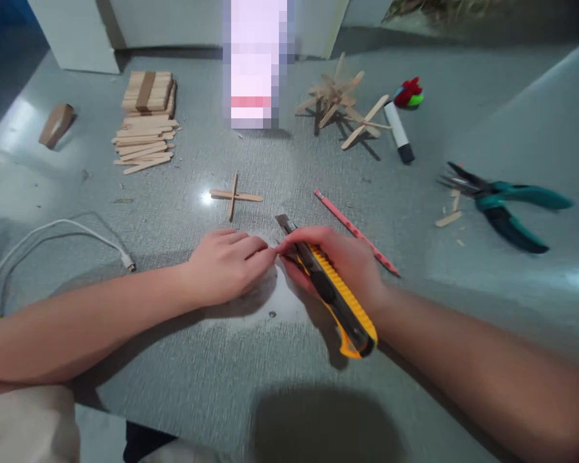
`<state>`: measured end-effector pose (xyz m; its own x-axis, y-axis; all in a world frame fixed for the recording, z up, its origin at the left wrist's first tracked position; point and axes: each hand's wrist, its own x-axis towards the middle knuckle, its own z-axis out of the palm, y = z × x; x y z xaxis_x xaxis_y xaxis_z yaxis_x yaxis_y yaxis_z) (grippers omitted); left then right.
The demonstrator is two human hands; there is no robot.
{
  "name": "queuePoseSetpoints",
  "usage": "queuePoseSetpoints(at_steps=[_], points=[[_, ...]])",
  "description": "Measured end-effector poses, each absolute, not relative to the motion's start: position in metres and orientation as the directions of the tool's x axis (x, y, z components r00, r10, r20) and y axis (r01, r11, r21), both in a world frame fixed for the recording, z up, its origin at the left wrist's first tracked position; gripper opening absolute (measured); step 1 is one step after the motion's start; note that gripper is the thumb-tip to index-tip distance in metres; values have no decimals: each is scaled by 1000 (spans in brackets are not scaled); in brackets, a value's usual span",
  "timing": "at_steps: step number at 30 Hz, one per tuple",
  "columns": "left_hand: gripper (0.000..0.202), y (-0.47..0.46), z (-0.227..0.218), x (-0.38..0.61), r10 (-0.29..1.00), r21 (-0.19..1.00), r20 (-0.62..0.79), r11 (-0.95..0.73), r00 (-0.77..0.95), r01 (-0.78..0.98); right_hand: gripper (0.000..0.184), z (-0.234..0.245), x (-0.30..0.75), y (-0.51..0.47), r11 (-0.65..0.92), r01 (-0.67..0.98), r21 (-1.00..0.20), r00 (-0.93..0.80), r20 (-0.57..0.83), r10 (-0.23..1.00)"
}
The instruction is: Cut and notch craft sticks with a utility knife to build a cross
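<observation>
My right hand is closed around a yellow and black box cutter. Its short blade sticks out past my fingers, pointing up and to the left. My left hand rests on the grey floor with its fingers curled in, and its fingertips meet those of my right hand. Whatever lies between those fingertips is hidden. Just beyond the left hand lie two craft sticks crossed into an X. A red pencil lies diagonally behind my right hand.
Craft sticks lie at the back left, in a banded bundle and a loose pile. Joined-stick pieces stand back right near a glue stick and coloured pompoms. Open teal pliers lie right; a white cable curves left.
</observation>
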<state>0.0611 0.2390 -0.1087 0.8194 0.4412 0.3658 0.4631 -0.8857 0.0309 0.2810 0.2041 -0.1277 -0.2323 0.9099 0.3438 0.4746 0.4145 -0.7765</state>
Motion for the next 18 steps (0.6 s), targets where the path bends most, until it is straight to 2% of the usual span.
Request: queuePoseSetpoints(at_steps=[3, 6, 11, 18], points=[[22, 242, -116, 63, 551, 88, 288, -830, 783, 551, 22, -136, 279, 207, 442, 486, -754, -226, 380, 897], [19, 243, -118, 64, 625, 128, 203, -780, 754, 612, 29, -138, 281, 208, 415, 551, -724, -135, 414, 900], [31, 242, -110, 65, 661, 185, 88, -746, 745, 640, 34, -134, 293, 201, 313, 689, -653, 64, 486, 871], [34, 224, -96, 62, 724, 275, -40, -655, 689, 704, 29, -141, 303, 177, 267, 709, -652, 166, 523, 836]])
